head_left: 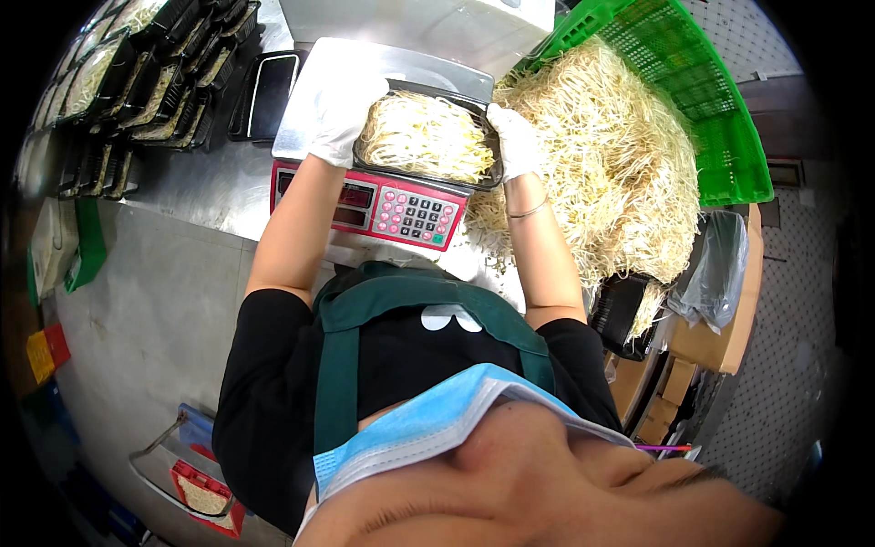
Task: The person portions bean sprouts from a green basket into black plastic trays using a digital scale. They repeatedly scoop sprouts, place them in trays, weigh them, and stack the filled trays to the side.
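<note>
A black plastic tray (425, 177) filled with bean sprouts (427, 137) is between my two hands, over a digital scale with a red keypad panel (363, 235) and a metal weighing plate (293, 128). Around the tray's left end is my left hand (344, 117), in a white glove, its fingers partly out of sight. My right hand (516, 144), gloved as well, grips the right end with the thumb on the rim. Whether the tray rests on the plate or is slightly raised, I cannot tell. Beside my right hand lies a big heap of loose bean sprouts (602, 155).
Filled black trays (164, 100) are stacked at the far left, near a phone-like dark slab (272, 97). A green crate (729, 137) lies tipped behind the heap. Below it are another black tray (620, 314), a clear plastic bag (715, 273) and a cardboard box (738, 328).
</note>
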Motion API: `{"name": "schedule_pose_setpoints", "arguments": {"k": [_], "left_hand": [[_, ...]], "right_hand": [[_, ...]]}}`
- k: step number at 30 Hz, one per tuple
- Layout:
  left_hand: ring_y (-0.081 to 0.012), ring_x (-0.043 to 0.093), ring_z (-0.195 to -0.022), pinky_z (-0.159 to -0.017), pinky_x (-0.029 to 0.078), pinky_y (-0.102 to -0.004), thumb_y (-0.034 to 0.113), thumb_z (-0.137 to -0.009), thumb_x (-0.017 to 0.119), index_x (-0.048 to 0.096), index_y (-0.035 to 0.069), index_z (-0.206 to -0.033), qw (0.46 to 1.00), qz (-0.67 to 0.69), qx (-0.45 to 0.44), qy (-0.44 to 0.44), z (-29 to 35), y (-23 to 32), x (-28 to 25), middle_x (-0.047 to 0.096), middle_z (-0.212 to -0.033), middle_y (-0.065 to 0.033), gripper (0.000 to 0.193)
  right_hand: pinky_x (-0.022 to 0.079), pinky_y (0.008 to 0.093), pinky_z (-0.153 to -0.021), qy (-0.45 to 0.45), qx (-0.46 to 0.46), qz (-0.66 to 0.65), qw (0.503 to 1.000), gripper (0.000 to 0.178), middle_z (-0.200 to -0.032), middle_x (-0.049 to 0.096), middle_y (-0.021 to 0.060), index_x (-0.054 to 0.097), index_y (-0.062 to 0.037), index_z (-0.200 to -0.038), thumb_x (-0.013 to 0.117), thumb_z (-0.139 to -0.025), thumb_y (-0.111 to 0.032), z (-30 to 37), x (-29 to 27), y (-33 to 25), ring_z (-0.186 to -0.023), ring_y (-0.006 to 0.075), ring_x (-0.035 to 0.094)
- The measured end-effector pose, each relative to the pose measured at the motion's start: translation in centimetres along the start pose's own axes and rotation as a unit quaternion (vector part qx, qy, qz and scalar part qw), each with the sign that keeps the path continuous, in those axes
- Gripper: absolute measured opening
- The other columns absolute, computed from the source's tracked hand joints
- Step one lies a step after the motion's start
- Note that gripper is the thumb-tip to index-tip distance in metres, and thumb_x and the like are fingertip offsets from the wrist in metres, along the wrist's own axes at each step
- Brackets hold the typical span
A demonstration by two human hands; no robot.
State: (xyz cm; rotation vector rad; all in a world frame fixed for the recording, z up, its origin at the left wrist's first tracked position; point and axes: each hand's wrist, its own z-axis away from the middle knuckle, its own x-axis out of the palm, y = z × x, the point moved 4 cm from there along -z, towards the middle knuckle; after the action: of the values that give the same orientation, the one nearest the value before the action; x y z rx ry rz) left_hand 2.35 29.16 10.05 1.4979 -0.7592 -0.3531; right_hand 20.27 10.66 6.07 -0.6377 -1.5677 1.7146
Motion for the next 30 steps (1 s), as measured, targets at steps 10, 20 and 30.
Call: {"name": "schedule_pose_setpoints", "arguments": {"k": [10, 20, 30], "left_hand": [[-0.0153, 0.061, -0.045, -0.044, 0.048, -0.0228, 0.026, -0.092, 0.059, 0.065, 0.001, -0.080, 0.969, 0.109, -0.222, -0.015, 8.5, 0.0, -1.9, 0.064, -0.057, -0.0111, 0.029], [-0.0325, 0.036, -0.131, -0.105, 0.031, -0.0480, 0.034, -0.091, 0.052, 0.031, 0.006, -0.142, 0.723, -0.604, 0.327, -0.073, 3.6, 3.9, 4.5, 0.035, -0.144, -0.0169, 0.062], [-0.0347, 0.029, -0.135, -0.099, 0.023, -0.0682, 0.047, -0.093, 0.038, 0.019, 0.016, -0.148, 0.634, -0.727, 0.222, -0.143, 2.8, 2.0, 6.4, 0.025, -0.152, -0.0064, 0.066]], "right_hand": [[0.045, 0.0251, -0.071, 0.042, 0.001, 0.108, 0.993, 0.031, -0.085, 0.065, 0.0040, 0.066, 0.0037, -0.096, 0.062, -0.090, -0.026, 1.0, 0.5, -1.1, -0.076, 0.0102, 0.055], [0.045, 0.0263, -0.068, 0.036, -0.027, 0.181, 0.982, 0.034, -0.080, 0.065, 0.0054, 0.067, 0.0031, -0.091, 0.063, -0.089, -0.031, 0.7, -0.3, -1.0, -0.072, 0.0108, 0.055], [0.042, 0.0415, -0.093, -0.074, -0.025, 0.589, 0.804, 0.064, -0.107, 0.060, 0.0286, 0.065, -0.0013, -0.106, 0.030, -0.091, -0.053, -2.9, 3.6, -7.0, -0.105, 0.0407, 0.056]]}}
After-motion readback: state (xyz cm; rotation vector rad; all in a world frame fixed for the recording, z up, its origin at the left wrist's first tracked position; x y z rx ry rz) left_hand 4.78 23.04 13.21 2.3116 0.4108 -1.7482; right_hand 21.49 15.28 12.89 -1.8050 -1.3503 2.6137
